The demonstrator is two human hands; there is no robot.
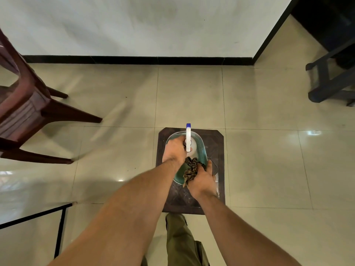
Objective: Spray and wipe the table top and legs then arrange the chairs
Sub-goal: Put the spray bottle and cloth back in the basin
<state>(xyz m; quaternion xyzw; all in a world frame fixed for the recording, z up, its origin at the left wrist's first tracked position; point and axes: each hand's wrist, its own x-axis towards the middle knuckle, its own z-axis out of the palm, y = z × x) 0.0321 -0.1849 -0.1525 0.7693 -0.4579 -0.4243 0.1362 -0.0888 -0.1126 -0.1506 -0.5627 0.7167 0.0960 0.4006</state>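
A white spray bottle with a blue nozzle stands in a teal basket on a small dark stool. My left hand grips the bottle at its neck. My right hand holds a crumpled brown patterned cloth at the basket's near end. A glass table top with a black frame shows at the lower left.
A dark red plastic chair stands at the left on the beige tiled floor. Dark furniture legs stand at the upper right. A white wall with a black skirting runs across the back. My trouser leg is below the stool.
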